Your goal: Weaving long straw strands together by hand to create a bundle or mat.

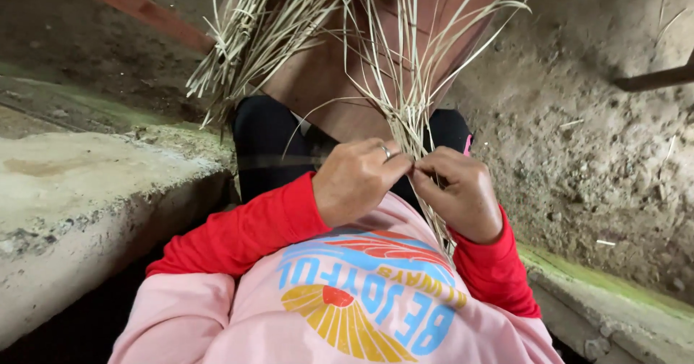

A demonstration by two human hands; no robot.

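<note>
Both my hands meet in front of my chest, pinching a bundle of pale dry grass strands [405,118]. My left hand [358,180], with a ring on one finger, grips the strands from the left. My right hand [459,190] grips them from the right, fingertips touching the left hand's. The strands fan upward and outward above my hands, and a thin tail runs down past my right wrist. A second loose tuft of strands [238,39] lies over my bare legs near the top. I wear a pink shirt with red sleeves.
A rough concrete ledge [79,198] runs along the left. Packed earth ground [593,118] fills the right side, with a mossy concrete edge [614,299] at lower right. A dark bar [654,78] juts in at the right edge.
</note>
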